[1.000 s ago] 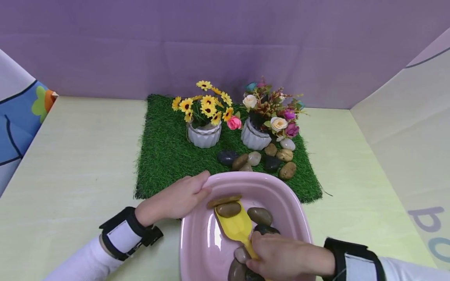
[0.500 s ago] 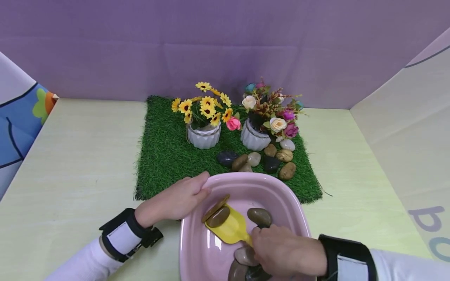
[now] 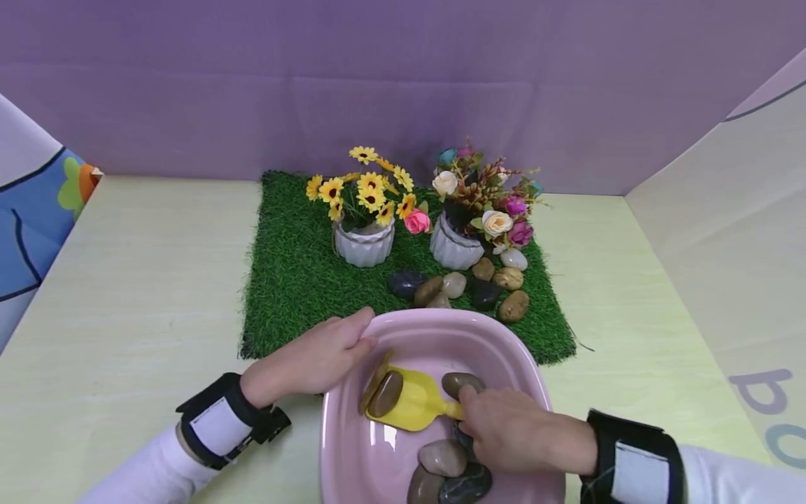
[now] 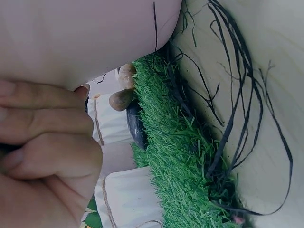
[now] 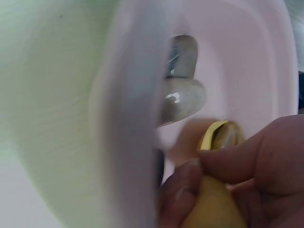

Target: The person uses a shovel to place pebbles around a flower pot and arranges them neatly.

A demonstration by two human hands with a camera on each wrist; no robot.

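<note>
A pink basin point(image 3: 352, 448) holds several smooth stones in the head view. My left hand point(image 3: 321, 350) grips its upper left rim; in the left wrist view those fingers point(image 4: 52, 118) curl against the basin's outer side. The right hand point(image 3: 519, 430) holds a yellow toy shovel point(image 3: 412, 402) by its handle, the blade pointing left. One brown stone point(image 3: 386, 393) lies on the blade's front end. A flatter tan stone point(image 3: 373, 383) leans between it and the basin's left wall. Near the right hand are a grey-brown stone point(image 3: 460, 383) and a striped dark stone point(image 3: 467, 483).
Beyond the basin lies a green turf mat point(image 3: 296, 280) bearing a pot of yellow flowers point(image 3: 364, 245) and a pot of mixed flowers point(image 3: 456, 245). Several loose stones point(image 3: 485, 294) sit before the pots. A purple backdrop point(image 3: 403, 91) closes off the far side.
The right hand has moved away from the near side and swung the shovel's blade leftward. The brown stone and the tan stone have shifted to the left wall. My left hand keeps its place.
</note>
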